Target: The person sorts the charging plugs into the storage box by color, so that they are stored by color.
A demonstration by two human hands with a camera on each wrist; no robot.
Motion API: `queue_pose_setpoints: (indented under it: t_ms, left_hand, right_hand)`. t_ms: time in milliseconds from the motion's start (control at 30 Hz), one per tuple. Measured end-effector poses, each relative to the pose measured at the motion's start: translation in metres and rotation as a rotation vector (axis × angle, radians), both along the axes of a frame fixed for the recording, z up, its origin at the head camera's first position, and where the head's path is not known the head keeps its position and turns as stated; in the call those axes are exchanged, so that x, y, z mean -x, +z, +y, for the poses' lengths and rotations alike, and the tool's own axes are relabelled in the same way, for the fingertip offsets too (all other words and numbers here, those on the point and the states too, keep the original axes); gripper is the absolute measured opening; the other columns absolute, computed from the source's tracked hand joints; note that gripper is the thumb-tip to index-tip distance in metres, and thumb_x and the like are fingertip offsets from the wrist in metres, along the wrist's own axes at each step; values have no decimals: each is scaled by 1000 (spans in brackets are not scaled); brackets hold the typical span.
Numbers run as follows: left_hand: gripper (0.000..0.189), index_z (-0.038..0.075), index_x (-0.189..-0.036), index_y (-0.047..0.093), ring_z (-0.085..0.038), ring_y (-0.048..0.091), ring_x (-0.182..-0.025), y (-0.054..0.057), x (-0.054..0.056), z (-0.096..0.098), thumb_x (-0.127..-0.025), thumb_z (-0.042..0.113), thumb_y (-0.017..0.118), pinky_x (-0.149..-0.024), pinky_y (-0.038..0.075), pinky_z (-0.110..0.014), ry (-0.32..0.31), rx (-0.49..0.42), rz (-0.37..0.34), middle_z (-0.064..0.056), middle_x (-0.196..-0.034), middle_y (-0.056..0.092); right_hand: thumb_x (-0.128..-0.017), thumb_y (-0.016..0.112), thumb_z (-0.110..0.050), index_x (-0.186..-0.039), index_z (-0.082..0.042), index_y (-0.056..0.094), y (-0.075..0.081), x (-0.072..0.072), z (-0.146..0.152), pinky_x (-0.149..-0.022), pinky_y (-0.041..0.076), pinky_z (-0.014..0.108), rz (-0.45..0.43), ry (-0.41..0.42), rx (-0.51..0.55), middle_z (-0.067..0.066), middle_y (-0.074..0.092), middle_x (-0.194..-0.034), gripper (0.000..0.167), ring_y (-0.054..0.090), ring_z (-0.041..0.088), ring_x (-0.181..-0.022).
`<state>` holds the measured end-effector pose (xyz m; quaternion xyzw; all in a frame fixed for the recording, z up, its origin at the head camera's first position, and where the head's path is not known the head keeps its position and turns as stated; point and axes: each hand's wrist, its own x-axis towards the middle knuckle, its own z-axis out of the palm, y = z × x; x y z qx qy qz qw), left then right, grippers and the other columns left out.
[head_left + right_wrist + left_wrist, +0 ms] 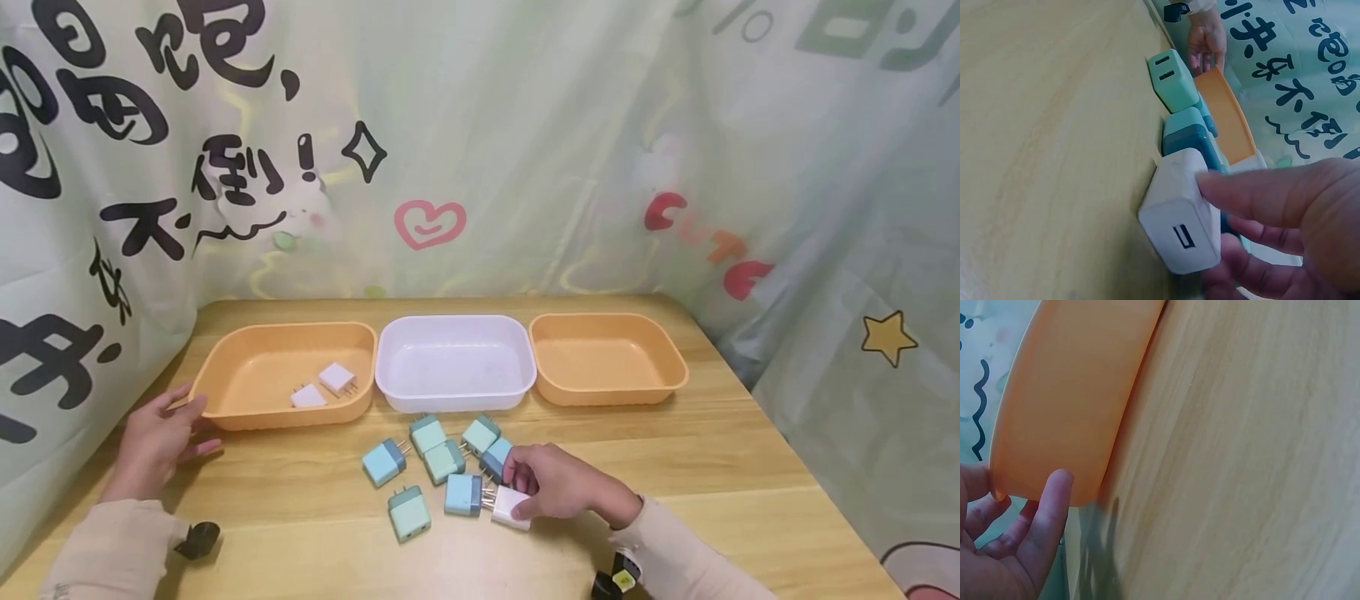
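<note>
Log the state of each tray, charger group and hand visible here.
Left tray: two white chargers inside
Middle tray: nothing visible inside
Right tray: nothing visible inside
Green chargers: loose on table
Blue chargers: loose on table
Held charger: pinched, nothing plugged into its port
Left hand: touching left tray's end
Right hand: pinching held charger

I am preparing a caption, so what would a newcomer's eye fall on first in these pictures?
Probably the white tray between two orange trays, toward the back of the table. Next come the blue and green chargers in front, beside which the right hand pinches a white charger.
</note>
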<state>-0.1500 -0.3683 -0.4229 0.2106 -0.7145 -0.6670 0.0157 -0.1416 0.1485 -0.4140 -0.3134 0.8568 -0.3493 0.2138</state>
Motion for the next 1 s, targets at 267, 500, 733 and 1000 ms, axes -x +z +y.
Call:
queue_pose_setpoints:
  t_ms: [267, 500, 733, 1000]
  left_hand:
    - [76, 5, -155, 12, 2, 60, -75, -6, -6, -5, -98, 28, 57, -72, 59, -44, -4, 20, -21, -33, -148, 20]
    - [75, 6, -155, 13, 2, 60, -76, -3, 0, -2, -98, 29, 57, -72, 59, -44, -11, 28, -3, -33, -149, 19]
    - [74, 7, -155, 14, 0, 60, -76, 0, 3, -1, -98, 27, 56, -71, 59, -44, -1, 23, -8, -33, -149, 20]
    - [72, 7, -155, 14, 0, 58, -75, -1, 2, -1, -99, 27, 55, -70, 59, -43, 7, 39, -27, -33, -148, 21]
  right_hand:
    - [-73, 84, -9, -90, -15, 58, -3, -5, -3, -65, 50, 21, -15, 30, -50, -10, 57, -78, 32, 54, 5, -71]
    - [-68, 87, -8, -91, -13, 58, 4, -2, -3, -66, 50, 23, -24, -7, -78, -8, 58, -79, 38, 55, 7, -72]
    - [-66, 87, -9, -92, -10, 66, 7, 0, -2, -62, 50, 22, -20, -2, -103, -9, 58, -75, 34, 54, 6, -68]
    - [-65, 88, -11, -87, -13, 60, 0, -3, -2, -61, 48, 21, -24, -1, -101, -9, 57, -74, 36, 51, 5, -67]
